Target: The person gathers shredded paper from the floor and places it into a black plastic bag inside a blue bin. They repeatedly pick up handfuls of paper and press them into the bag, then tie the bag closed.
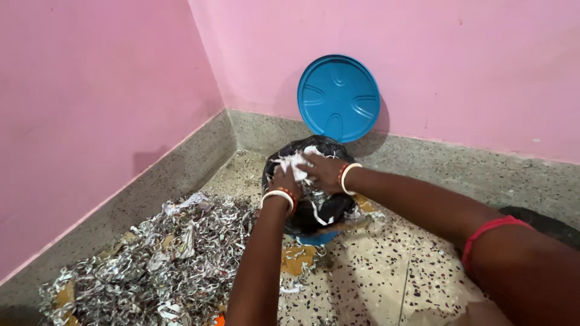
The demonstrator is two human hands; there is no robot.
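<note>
A small blue bin lined with a black plastic bag (314,208) stands on the floor near the room's corner. Both my hands are over its mouth, pressing down on a wad of shredded white paper (294,162). My left hand (285,181) rests on the near side of the wad and my right hand (323,172) covers it from the right. Bangles circle both wrists. The bin's round blue lid (338,98) stands open, leaning against the pink wall behind.
A large heap of shredded paper (169,253) lies on brown cardboard on the terrazzo floor to the left. Loose scraps (296,288) lie near the bin. Pink walls (90,108) meet in the corner, with a grey skirting band along their base.
</note>
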